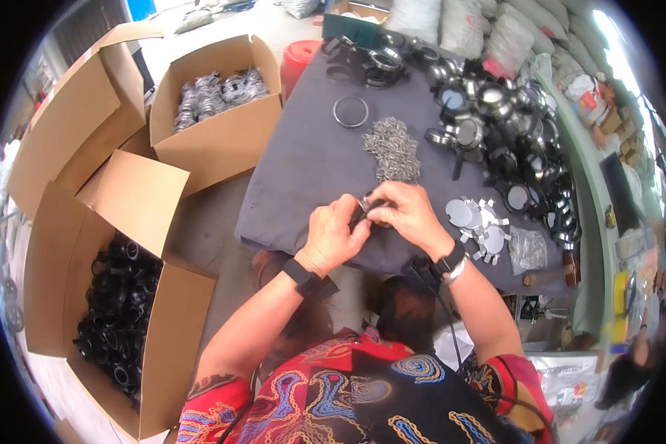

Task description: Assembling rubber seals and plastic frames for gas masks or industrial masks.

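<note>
Close to the near edge of the grey-covered table, my left hand (pixel 331 235) and my right hand (pixel 409 217) meet, fingers pinched together. Between them is a small black part (pixel 362 213), mostly hidden by the fingers, so its full shape does not show. Just beyond my hands lies a heap of small silvery metal pieces (pixel 392 148). A single round ring with a metal rim (pixel 350 112) rests flat farther back. Right of my right hand are several flat silver discs with tabs (pixel 488 231).
A big pile of black and metal round parts (pixel 496 126) covers the table's right side. To the left stand an open cardboard box (pixel 222 144) of silvery parts and another carton (pixel 174 348) of black rings. A hammer (pixel 551 275) lies at the right corner beside a clear bag (pixel 527 249).
</note>
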Available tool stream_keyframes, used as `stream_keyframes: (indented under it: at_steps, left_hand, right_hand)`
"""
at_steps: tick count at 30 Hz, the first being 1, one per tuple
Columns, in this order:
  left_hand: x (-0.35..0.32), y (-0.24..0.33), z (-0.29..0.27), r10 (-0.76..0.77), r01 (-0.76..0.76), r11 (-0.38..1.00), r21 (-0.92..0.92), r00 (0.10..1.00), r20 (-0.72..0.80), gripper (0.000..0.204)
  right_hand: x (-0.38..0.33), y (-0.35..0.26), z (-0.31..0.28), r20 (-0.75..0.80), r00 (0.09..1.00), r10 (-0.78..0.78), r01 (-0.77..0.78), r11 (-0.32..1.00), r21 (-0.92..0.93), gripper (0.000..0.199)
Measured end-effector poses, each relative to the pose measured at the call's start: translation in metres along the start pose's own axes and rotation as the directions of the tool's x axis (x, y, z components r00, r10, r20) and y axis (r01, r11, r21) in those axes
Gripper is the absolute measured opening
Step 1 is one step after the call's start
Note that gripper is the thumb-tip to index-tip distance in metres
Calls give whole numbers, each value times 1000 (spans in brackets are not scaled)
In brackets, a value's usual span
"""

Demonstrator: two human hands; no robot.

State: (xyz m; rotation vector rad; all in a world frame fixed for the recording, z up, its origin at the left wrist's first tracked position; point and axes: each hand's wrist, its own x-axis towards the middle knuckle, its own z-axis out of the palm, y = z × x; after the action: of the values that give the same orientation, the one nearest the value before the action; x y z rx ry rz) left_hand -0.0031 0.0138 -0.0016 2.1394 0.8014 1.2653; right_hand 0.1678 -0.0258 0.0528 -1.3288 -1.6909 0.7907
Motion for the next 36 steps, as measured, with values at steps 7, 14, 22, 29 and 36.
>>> stream_keyframes:
  at_steps: [7,14,22,29,36]
  left_hand:
    - [4,0,-1,5,-5,1000,7,1000,12,23]
    - [2,10,-5,-62,42,981,188,993,101,24]
    - [122,87,17,-326,500,778,-380,838,437,12]
    - [284,154,97,-38,117,843,-525,987,158,38]
    - [295,70,46,136,-142,990,26,976,172,36]
  right_hand:
    - [-1,4,8,-118,992,-38,37,999,-17,14]
    - [-71,15,-11,-442,889,-121,38,981,-192,16]
    - [-123,34,-21,-545,835,-79,-60,971,-233,15]
    - [-121,33,-19,-509,847,-152,-43,935,-352,16]
    - [-125,44,-32,-567,822,-56,-59,981,-182,14]
